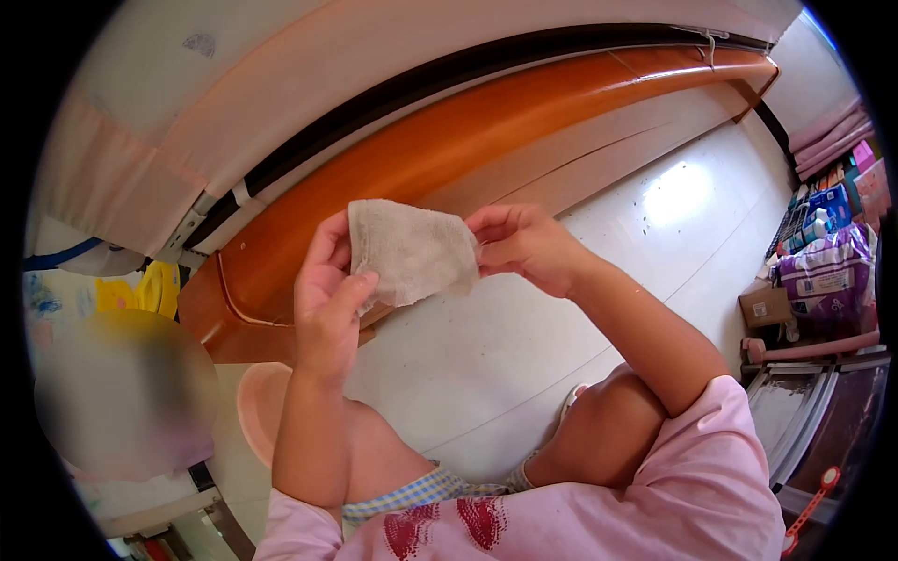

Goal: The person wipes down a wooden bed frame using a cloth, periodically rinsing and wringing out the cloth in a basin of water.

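Observation:
A folded greyish-beige cloth (412,251) is held up in front of me, between both hands. On its left edge my left hand (329,280) is closed, the thumb lying over the front and the fingers behind it. My right hand (528,248) pinches the cloth's right edge between thumb and fingers. The cloth hangs above the floor, near the orange-brown wooden bed rail (468,126). Its back side is hidden from me.
A pink basin (260,402) sits on the pale tiled floor (486,365) beside my left leg. On the right stand a purple package (828,271), a small cardboard box (764,307) and a dark drawer unit (832,421). A yellow object (140,290) is at the left.

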Action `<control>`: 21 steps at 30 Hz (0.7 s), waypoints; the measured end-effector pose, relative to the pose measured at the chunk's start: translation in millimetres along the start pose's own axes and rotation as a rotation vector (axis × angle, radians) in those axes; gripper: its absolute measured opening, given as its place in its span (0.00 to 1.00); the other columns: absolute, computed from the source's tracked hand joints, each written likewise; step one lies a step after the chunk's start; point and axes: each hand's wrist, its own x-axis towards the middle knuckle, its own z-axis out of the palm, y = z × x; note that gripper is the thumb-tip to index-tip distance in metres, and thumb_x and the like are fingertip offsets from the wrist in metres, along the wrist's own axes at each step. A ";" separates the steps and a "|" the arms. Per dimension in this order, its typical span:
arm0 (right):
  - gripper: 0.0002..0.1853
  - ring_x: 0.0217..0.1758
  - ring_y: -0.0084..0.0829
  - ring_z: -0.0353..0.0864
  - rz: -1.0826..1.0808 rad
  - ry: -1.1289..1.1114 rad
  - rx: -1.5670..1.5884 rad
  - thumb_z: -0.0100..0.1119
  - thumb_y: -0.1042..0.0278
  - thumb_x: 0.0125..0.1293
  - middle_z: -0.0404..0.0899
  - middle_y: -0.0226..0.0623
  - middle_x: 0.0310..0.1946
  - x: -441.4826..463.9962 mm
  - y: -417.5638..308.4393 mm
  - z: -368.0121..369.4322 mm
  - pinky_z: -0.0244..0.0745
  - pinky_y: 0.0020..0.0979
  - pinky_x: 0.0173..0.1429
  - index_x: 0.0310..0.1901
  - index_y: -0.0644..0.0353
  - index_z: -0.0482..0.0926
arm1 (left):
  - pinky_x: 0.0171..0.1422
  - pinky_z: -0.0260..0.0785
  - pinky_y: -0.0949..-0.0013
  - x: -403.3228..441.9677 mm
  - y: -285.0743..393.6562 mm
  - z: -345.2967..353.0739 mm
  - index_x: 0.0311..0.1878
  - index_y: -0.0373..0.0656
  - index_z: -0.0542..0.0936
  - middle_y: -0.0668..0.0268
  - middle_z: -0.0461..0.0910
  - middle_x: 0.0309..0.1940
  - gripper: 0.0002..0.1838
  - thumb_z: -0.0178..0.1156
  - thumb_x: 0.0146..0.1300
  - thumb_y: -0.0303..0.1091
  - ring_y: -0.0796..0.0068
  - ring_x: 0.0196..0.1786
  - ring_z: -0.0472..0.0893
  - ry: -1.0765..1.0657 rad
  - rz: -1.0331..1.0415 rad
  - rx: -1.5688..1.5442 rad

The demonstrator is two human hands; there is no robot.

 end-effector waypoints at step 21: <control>0.09 0.42 0.27 0.78 -0.187 0.218 -0.242 0.57 0.76 0.63 0.80 0.38 0.38 -0.4 0.3 9.4 0.74 0.30 0.50 0.45 0.67 0.79 | 0.51 0.69 0.76 15.8 21.7 18.6 0.51 0.36 0.75 0.66 0.79 0.42 0.13 0.60 0.63 0.25 0.81 0.45 0.76 -0.046 0.161 0.367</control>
